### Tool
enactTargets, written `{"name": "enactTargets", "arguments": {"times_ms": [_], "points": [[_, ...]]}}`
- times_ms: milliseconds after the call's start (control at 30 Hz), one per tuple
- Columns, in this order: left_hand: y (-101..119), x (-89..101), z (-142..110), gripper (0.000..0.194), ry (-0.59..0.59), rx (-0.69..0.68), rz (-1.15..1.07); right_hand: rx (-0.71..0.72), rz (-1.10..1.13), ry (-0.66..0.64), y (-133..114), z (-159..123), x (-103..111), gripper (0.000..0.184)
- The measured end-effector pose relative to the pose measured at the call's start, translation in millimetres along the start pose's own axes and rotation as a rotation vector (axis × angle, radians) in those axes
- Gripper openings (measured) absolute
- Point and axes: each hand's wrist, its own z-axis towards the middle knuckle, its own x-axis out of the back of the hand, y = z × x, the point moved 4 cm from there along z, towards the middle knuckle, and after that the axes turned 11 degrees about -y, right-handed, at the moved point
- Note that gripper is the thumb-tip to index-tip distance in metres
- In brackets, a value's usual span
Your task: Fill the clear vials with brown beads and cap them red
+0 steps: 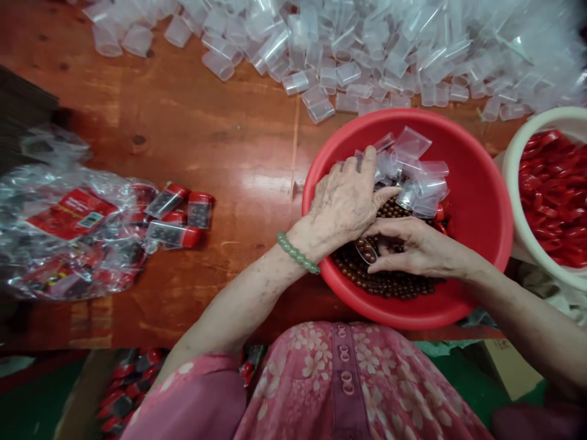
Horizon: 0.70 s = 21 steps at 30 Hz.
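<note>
A red plastic basin [477, 201] holds dark brown beads [389, 284], with a heap of clear plastic sleeves [424, 174] on top at the back. My left hand [346, 198] reaches over the basin's left side, its thumb apart from the bent fingers, whose tips are partly hidden beside the sleeves. Low over the beads, my right hand [413, 247] pinches a clear plastic sleeve [372, 260] with brown beads showing in it. The two hands nearly touch. Some red caps [441, 214] show at the basin's right, partly covered.
Many clear sleeves [316, 101] are piled along the table's back. A white bucket [511, 177] of red caps stands at right. At left lie a clear plastic bag [27, 244] with a red label and several capped, filled containers [199, 211]. More red-capped containers [119, 403] are below the table edge.
</note>
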Motion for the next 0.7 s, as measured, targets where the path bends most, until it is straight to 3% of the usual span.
{"name": "enactTargets", "arguments": {"times_ms": [167,267,333,467,700], "points": [[-3,7.3,1,0.050,0.076,-0.055,-0.077,0.015,0.058,0.082,-10,-16,8,0.044],[-2,18.8,-7,0.043,0.128,-0.174,-0.352,0.041,-0.017,0.178,-14,-25,16,0.043],[-3,21.6,-15,0.041,0.090,-0.199,-0.575,0.053,-0.067,0.222,-14,-28,21,0.042],[-3,15.4,-32,0.043,-0.035,-0.123,-0.875,0.075,-0.042,0.293,-9,-32,27,0.044],[-7,8.6,-40,0.043,-0.014,-0.034,-0.939,0.089,-0.048,0.366,-5,-32,34,0.043]]}}
